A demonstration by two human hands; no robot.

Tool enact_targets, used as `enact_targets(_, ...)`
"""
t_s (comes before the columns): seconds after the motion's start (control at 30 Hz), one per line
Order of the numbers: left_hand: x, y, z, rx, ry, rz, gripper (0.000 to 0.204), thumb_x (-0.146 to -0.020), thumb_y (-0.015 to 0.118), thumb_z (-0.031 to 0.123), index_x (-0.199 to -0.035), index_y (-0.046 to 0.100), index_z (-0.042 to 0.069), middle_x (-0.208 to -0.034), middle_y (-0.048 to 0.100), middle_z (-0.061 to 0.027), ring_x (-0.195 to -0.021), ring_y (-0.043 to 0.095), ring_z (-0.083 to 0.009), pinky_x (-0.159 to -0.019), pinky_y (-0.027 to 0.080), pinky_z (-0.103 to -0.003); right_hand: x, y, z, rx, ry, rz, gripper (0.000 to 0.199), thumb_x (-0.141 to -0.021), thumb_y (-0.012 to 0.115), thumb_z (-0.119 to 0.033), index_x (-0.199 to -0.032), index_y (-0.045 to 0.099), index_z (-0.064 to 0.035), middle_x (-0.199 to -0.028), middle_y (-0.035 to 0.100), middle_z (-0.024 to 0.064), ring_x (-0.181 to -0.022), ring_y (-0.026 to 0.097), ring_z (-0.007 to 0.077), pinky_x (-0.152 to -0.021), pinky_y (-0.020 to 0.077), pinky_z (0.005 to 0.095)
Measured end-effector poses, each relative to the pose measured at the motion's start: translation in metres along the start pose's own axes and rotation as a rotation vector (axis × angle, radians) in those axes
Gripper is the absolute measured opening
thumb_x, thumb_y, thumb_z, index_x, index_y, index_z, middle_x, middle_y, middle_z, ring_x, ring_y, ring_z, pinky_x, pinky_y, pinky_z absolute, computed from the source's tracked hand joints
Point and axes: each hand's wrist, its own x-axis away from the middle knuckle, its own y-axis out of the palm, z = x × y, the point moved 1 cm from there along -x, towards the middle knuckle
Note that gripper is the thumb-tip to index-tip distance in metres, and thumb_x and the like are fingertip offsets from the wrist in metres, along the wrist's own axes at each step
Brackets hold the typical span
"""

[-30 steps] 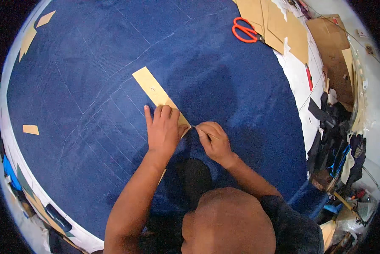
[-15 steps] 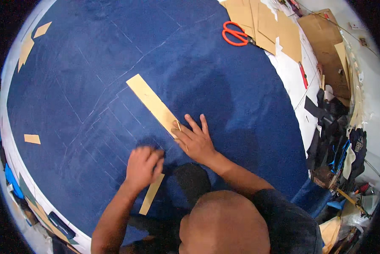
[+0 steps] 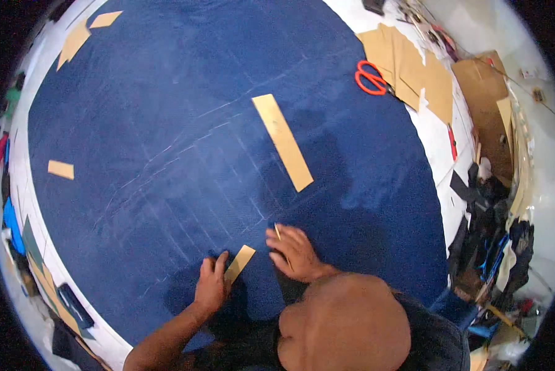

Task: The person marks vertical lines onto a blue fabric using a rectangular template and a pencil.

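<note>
Blue cloth (image 3: 376, 247) lies spread before me, marked with thin pale lines. My left hand (image 3: 211, 281) rests at the edge of a short tan card strip (image 3: 244, 258). Its fingers are apart on the cloth; whether the thumb grips the strip is hard to make out. My right hand (image 3: 296, 252), its fingers bent, holds a thin pale stick (image 3: 278, 232) whose exact kind I cannot tell. This hand hovers over or touches the cloth to the right of the short strip. Farther off, a longer tan card strip (image 3: 283, 143) lies untouched on the cloth.
Red-handled scissors (image 3: 370, 78) lie at the far right beside stacked tan card pieces (image 3: 407, 68). A red cutter-like tool (image 3: 452, 143) is on the white table edge. Dark fabric scraps (image 3: 475, 198) crowd the right side. A small card piece (image 3: 61, 170) lies at left.
My right hand has left the long strip and drawn nearer to me, still with the stick. My left hand has come down to the short strip. The whole view has shifted.
</note>
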Motion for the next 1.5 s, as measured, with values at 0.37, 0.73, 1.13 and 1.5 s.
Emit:
enact_targets(0.37, -0.041, -0.11, -0.039, -0.424, 0.234, 0.037, 0.023, -0.085, 0.062, 0.017, -0.107, 0.062, 0.011, -0.104, 0.065, -0.0148, -0.093, 0.068, -0.0346, -0.074, 0.058, -0.047, -0.014, -0.01, -0.011, 0.017, -0.124, -0.221, 0.035, -0.087, 0.067, -0.012, -0.121, 0.063, -0.008, -0.129, 0.065, 0.0122, -0.121, 0.06, 0.0327, -0.099, 0.0448, 0.048)
enact_targets(0.73, -0.01, -0.271, -0.235, -0.159, -0.499, 0.415, 0.043, -0.081, 0.072, 0.029, -0.117, 0.068, 0.005, -0.117, 0.068, -0.0224, -0.109, 0.065, -0.0391, -0.093, 0.053, -0.045, -0.201, -0.078, -0.052, 0.295, -0.232, -0.352, 0.027, -0.1, 0.054, -0.018, -0.123, 0.063, -0.0076, -0.118, 0.067, 0.0171, -0.111, 0.063, 0.0368, -0.096, 0.0496, 0.0437)
enact_targets(1.13, -0.129, -0.271, -0.211, -0.048, -0.051, 0.548, 0.041, -0.084, 0.069, 0.036, -0.111, 0.071, 0.005, -0.113, 0.07, -0.0208, -0.109, 0.066, -0.0369, -0.095, 0.052, -0.044, -0.323, -0.128, -0.106, 0.846, -0.337, -0.489, 0.021, -0.098, 0.054, -0.02, -0.112, 0.057, -0.005, -0.104, 0.064, 0.0189, -0.1, 0.062, 0.0419, -0.083, 0.0497, 0.0489)
enact_targets(1.5, -0.067, -0.251, -0.228, -0.19, 0.15, 0.533, 0.021, -0.085, 0.063, 0.019, -0.1, 0.067, 0.005, -0.096, 0.07, -0.0183, -0.093, 0.067, -0.038, -0.081, 0.053, -0.047, -0.282, -0.12, -0.101, 0.757, -0.538, -0.579, 0.022, -0.099, 0.057, -0.02, -0.111, 0.059, -0.0023, -0.105, 0.064, 0.0203, -0.095, 0.063, 0.0418, -0.081, 0.0511, 0.0476)
